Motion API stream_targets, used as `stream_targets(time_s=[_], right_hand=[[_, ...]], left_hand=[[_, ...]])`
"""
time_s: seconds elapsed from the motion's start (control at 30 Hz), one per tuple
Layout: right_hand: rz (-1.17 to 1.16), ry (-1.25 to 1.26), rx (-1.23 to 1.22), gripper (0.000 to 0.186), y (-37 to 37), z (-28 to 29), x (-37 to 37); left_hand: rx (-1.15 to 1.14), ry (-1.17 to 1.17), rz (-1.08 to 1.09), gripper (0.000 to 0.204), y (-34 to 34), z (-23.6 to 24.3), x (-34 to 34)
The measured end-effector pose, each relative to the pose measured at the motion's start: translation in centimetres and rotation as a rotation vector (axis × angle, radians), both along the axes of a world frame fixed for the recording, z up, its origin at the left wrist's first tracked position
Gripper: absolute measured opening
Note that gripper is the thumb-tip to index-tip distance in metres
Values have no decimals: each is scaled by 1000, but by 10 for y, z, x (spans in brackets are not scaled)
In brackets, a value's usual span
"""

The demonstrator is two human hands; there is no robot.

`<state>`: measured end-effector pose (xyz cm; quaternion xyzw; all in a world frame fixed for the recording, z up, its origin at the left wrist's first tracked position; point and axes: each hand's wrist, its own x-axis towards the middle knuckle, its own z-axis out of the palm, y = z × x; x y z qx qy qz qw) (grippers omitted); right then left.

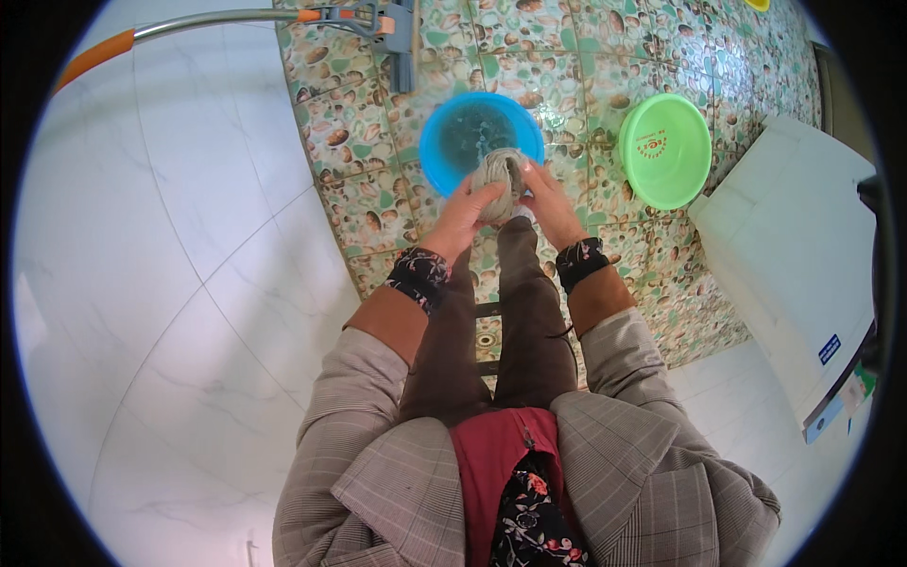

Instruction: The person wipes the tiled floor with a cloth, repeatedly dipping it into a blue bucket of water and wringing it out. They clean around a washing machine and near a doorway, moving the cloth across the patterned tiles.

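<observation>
Bundle [493, 178] is being gripped by left hand [461, 214] and right hand [551, 200] at the near rim of the blue basin [432, 156], ideally being kept over the water [470, 128] so drips are being caught.

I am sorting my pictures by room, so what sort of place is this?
Probably a washroom or laundry area: a blue basin of water and a green basin stand on patterned floor tiles, near a mop.

Looks like a home washroom I'm in: pebble-patterned floor tiles [614, 80], marbled white tiles [142, 236], blue water basin [432, 156] before me, green basin [669, 182], mop [401, 47], boxy white unit [784, 208].
</observation>
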<state>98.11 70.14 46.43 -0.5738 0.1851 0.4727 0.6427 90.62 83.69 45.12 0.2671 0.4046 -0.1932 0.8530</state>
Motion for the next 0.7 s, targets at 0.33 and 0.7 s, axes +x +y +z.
stream_targets(time_s=[0.33, 0.7], right_hand=[[-181, -42, 221, 37, 7, -1, 11], [386, -635, -567, 46, 39, 39, 8]], left_hand=[[-347, 46, 14, 34, 0, 31, 6], [1160, -396, -779, 34, -6, 49, 21]])
